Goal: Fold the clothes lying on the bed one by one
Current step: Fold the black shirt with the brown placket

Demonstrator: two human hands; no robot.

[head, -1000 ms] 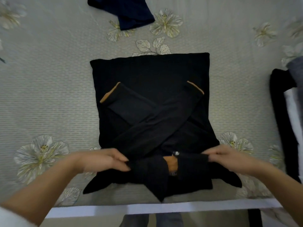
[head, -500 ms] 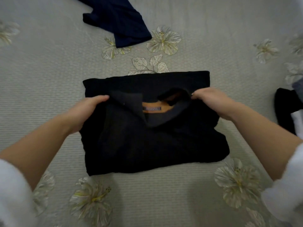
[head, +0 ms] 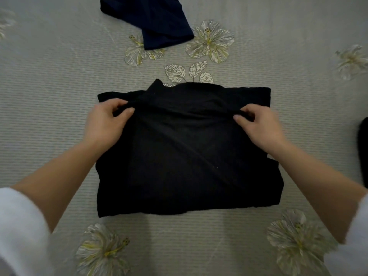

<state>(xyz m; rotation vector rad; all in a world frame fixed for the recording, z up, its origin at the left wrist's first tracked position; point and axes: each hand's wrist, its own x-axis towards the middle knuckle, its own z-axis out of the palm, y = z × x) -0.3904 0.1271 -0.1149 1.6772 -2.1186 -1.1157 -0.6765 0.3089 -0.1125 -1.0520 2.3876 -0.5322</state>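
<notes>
While leaning over the bed (head: pixel 49 80), grips the black garment (head: pixel 185 160) with both hands close to its far edge. Pinches a ridge of fabric at the upper left with the left hand (head: pixel 105 126), thumb on top, fingers curled under the fold. Pinches the matching ridge at the upper right with the right hand (head: pixel 260 128), thumb tip showing, other fingers tucked round the cloth. Draws a shallow crease across the fabric between the two hands. Reaches in with bare forearms, white sleeves (head: pixel 20 226) ending at the lower corners of the view.

Folded to a rough rectangle and lying flat on the bed, near the middle of the view, between the forearms: the black garment. Near edge fairly straight; far edge humped, with a small peak of cloth toward its left.

Farther up the bed, well apart from it: a navy garment (head: pixel 159 18), crumpled, cut off by the top of the view, one corner lying over a printed flower. At the right edge: a sliver of dark cloth (head: pixel 363 152), too little showing to tell what kind. Printed across the pale bedcover: flowers and leaves, one leaf sprig just beyond the black garment's far edge.
</notes>
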